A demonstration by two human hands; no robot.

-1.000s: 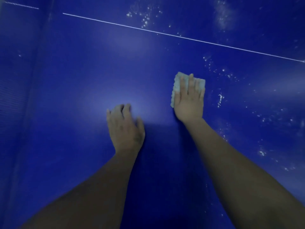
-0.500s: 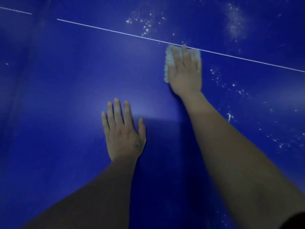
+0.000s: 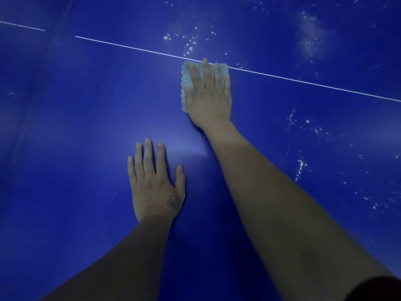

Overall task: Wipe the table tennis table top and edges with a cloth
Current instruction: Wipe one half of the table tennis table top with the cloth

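- We see the pale, nubbly cloth flat on the smooth blue table, far edge touching the white line.
- Right hand presses it, fingers straight.
- Left hand lies flat nearer us than the line, fingers straight, holding nothing.
- White specks dot both sides of the line.

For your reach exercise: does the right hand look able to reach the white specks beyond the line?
Probably yes. The right hand presses the cloth at the white line; the specks lie just beyond, with only bare table top between.
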